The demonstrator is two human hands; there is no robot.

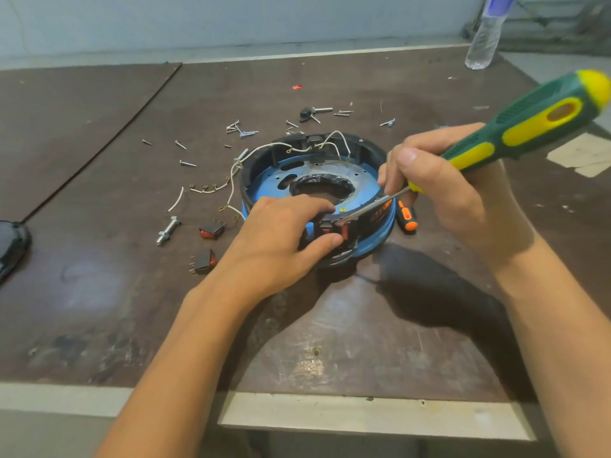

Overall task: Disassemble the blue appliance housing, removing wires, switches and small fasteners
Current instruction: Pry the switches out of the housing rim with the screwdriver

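Gripping blue housing [264,181] rim, left fingers [299,208] flanking switch [344,231], screwdriver [529,125] tip seemingly touching

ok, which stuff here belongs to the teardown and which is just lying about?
In use: blue housing in left hand, green screwdriver in right hand, mounted switch, removed switches, loose screws, white wires.
Lying about: water bottle, orange screwdriver, black object, paper scraps.

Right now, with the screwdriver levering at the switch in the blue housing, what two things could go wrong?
1. The screwdriver tip could slip off the switch and jab the left hand, which grips the blue housing right beside it.
2. The right hand levers at a slant, so the plastic may crack, or the switch may fly out among the loose screws.
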